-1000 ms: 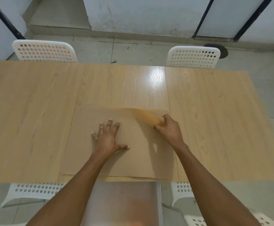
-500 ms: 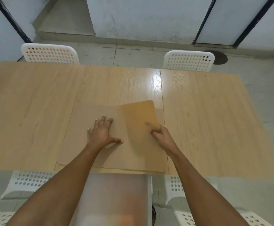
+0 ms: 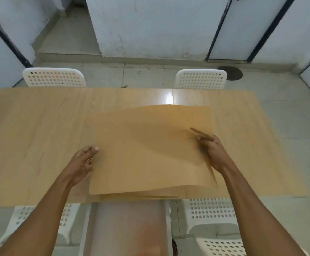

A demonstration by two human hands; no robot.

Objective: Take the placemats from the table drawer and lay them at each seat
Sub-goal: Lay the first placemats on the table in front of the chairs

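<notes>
Two hands [image 3: 82, 163] [image 3: 213, 150], one lifted placemat [image 3: 150, 148]

Lighting's pretty even and soft here, kinda cool and flat, nothing harsh. You get one bright glare patch on the table [image 3: 39, 145] near the far edge, so the light's overhead. Your right hand [image 3: 213, 152] throws a soft shadow across the lifted placemat [image 3: 150, 145], and that mat plus the fingertips are motion-smeared. Wide-angle lens bends the table edges and wall lines toward the corners. The open drawer [image 3: 128, 228] below looks hazy and washed out, and the near chairs are soft too
</notes>
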